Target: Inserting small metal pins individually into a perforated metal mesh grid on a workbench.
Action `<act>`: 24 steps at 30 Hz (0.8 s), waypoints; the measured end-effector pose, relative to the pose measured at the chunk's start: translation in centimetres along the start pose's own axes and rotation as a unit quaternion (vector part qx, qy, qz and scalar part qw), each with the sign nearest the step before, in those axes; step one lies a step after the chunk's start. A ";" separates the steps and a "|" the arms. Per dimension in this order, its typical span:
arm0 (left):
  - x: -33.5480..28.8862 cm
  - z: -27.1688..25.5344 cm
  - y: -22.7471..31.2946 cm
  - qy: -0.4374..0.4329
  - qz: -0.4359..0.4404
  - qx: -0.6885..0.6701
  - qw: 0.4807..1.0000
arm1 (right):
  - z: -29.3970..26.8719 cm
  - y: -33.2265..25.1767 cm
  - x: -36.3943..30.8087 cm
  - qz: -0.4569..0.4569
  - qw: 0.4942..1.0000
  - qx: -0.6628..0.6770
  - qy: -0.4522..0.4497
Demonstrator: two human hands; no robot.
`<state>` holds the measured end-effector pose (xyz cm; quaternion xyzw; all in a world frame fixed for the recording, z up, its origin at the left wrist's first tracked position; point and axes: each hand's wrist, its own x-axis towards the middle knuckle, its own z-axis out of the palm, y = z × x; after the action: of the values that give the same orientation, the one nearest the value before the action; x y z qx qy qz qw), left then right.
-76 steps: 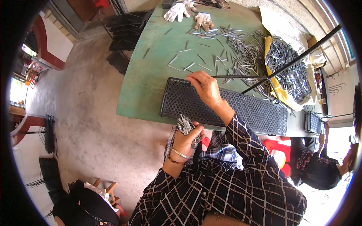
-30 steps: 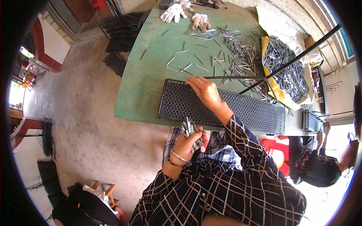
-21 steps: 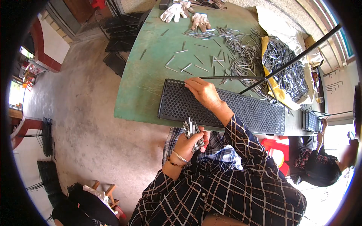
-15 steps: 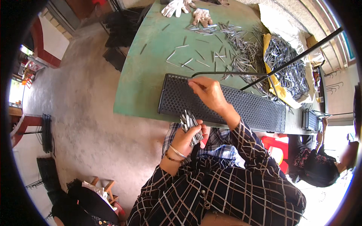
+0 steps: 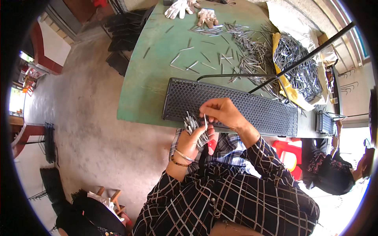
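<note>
My left hand [image 5: 190,142] is closed round a bundle of short, thin metal strips [image 5: 191,122], held at the near edge of the table. Just above it, my right hand [image 5: 225,113] pinches a single bright strip [image 5: 205,122] between thumb and fingertips, close against the bundle. Both hands are at the near left part of a long black panel [image 5: 252,106] full of small round holes. A bent black rod frame [image 5: 230,75] rises from the panel's far side.
Loose strips [image 5: 252,53] lie scattered on the green table [image 5: 136,88]. At the right, a yellow-lined sack [image 5: 297,65] is full of strips. Work gloves [image 5: 207,17] lie at the far edge. Another person [image 5: 328,173] works at the right beside a similar black panel [image 5: 325,123].
My right hand has come down from the panel's far edge to the bundle and now pinches one strip. The left hand still grips the bundle.
</note>
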<state>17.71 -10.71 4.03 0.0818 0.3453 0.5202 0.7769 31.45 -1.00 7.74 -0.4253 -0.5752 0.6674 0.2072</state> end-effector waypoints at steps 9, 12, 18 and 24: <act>0.4 -0.1 -1.9 -0.013 -0.086 -0.013 0.996 | -0.6 -0.1 5.2 -0.276 0.908 -0.155 0.275; 0.4 -0.3 -2.4 -0.004 -0.081 0.003 0.997 | -0.9 0.5 6.1 -0.283 0.901 -0.176 0.276; 0.7 -2.1 -3.1 0.008 -0.066 0.030 0.997 | -0.7 1.0 6.5 -0.284 0.897 -0.202 0.271; 0.5 -1.2 -2.2 0.004 -0.098 0.047 0.994 | -1.0 1.6 6.5 -0.326 0.852 -0.302 0.276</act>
<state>18.73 -11.49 1.85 0.0818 0.3787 0.4253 0.8180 28.94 4.19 4.11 -0.4216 -0.7731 0.2102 0.4247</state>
